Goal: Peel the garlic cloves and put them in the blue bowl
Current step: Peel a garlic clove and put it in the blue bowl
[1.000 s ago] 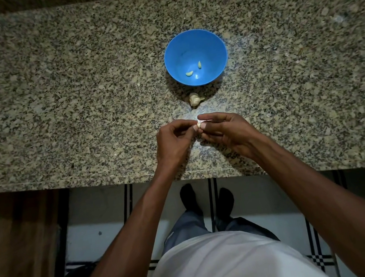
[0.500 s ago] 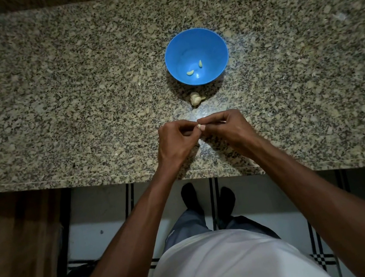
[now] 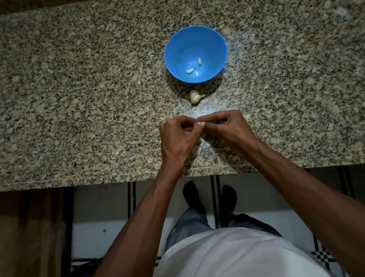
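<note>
One blue bowl [image 3: 193, 39] sits on one speckled stone desk [image 3: 49, 100]. Two peeled garlic cloves [image 3: 189, 71] lie inside it. One garlic piece in its skin [image 3: 195, 96] lies beside the bowl. Two hands, left [image 3: 178, 139] and right [image 3: 227, 128], pinch one small clove [image 3: 200, 124] between them.

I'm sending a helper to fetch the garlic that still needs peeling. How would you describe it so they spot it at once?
Find the blue bowl on the speckled granite counter. Just in front of it, on the side nearer the person, sits the small garlic piece, directly on the stone. Unlike the two bare yellowish cloves inside the bowl, it is pale, papery and lumpy.
</note>
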Available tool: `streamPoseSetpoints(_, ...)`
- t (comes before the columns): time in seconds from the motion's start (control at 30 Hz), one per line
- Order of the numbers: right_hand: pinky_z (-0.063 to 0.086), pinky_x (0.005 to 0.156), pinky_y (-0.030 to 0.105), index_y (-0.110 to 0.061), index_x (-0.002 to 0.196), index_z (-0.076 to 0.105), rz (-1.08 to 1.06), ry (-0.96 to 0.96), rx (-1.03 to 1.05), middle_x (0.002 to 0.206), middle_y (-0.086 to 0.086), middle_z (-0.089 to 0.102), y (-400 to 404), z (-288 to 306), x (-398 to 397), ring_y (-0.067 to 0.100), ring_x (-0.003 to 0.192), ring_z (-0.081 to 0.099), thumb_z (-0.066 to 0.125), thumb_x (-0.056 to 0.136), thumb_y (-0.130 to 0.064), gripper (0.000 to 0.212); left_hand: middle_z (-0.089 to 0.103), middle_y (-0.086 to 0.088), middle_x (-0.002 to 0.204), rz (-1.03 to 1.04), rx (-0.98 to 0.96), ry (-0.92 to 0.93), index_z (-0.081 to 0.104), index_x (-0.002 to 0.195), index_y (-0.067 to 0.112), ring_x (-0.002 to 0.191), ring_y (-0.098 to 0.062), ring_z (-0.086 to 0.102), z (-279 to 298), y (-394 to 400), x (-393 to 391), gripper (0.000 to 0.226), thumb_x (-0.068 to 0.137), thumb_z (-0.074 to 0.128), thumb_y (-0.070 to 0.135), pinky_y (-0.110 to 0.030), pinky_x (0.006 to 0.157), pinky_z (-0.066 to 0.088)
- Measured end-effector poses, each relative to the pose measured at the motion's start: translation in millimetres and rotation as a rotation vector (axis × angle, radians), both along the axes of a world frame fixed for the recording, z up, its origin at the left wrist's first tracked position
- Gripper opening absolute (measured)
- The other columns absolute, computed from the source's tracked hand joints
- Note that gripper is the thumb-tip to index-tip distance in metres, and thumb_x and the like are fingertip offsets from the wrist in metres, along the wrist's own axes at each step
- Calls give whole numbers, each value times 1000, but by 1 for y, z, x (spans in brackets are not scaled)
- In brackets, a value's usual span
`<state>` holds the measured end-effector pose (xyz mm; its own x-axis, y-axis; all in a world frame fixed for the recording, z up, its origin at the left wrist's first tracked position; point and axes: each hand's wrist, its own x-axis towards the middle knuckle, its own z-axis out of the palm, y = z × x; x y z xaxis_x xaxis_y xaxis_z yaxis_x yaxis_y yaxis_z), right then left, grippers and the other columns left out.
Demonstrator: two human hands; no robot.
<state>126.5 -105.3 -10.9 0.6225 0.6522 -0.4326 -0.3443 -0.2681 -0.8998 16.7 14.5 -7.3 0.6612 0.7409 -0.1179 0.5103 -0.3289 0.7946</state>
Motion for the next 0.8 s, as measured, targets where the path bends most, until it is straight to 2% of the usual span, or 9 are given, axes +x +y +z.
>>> streamPoseSetpoints(0.23, 61, 84, 27, 1, 107, 78, -44, 224, 59, 99, 16, 80, 1, -2, -2, 25, 94, 79, 78, 88, 3, 19, 74, 10, 78, 53, -136, -55, 77, 95, 10, 71, 2, 73, -4, 0, -3, 6, 91, 77, 14, -20, 68, 62)
streamPoseSetpoints(0.33, 63, 89, 34, 1, 108, 77, -71, 310, 57, 100, 18, 80, 0, -7, -1, 28, 95, 78, 76, 90, 5, 19, 76, 2, 85, 107, -194, -48, 75, 95, 10, 80, -9, 74, -9, 2, -5, 7, 91, 76, 15, -33, 76, 65)
streamPoseSetpoints(0.4, 63, 92, 39, -2, 111, 77, -84, 346, 49, 102, 18, 79, -1, -9, 1, 29, 97, 78, 75, 91, 5, 21, 77, 0, 87, 114, -234, -32, 76, 94, 10, 81, -12, 74, -12, 3, -8, 8, 88, 78, 15, -36, 79, 65)
streamPoseSetpoints(0.57, 62, 94, 38, 0, 121, 74, -54, 365, 46, 108, 16, 79, -3, -13, 8, 30, 104, 76, 73, 92, 6, 30, 78, -4, 90, 92, -337, -88, 77, 93, 6, 82, -16, 77, -13, 1, -14, 13, 85, 86, 11, -33, 78, 65)
streamPoseSetpoints(0.7, 60, 99, 40, 2, 118, 75, 13, 333, 55, 113, 20, 78, -3, -12, 10, 33, 111, 74, 77, 90, 2, 28, 80, 2, 99, -10, -366, -153, 81, 106, 11, 94, -11, 76, -8, -1, -14, 14, 93, 78, 14, -30, 85, 63)
streamPoseSetpoints(0.8, 61, 96, 39, 2, 115, 76, 42, 279, 38, 112, 19, 78, -4, -9, 11, 33, 109, 75, 82, 87, -2, 29, 81, 2, 98, 5, -402, -160, 82, 104, 11, 95, -11, 76, -5, 1, -13, 14, 91, 80, 15, -29, 86, 62)
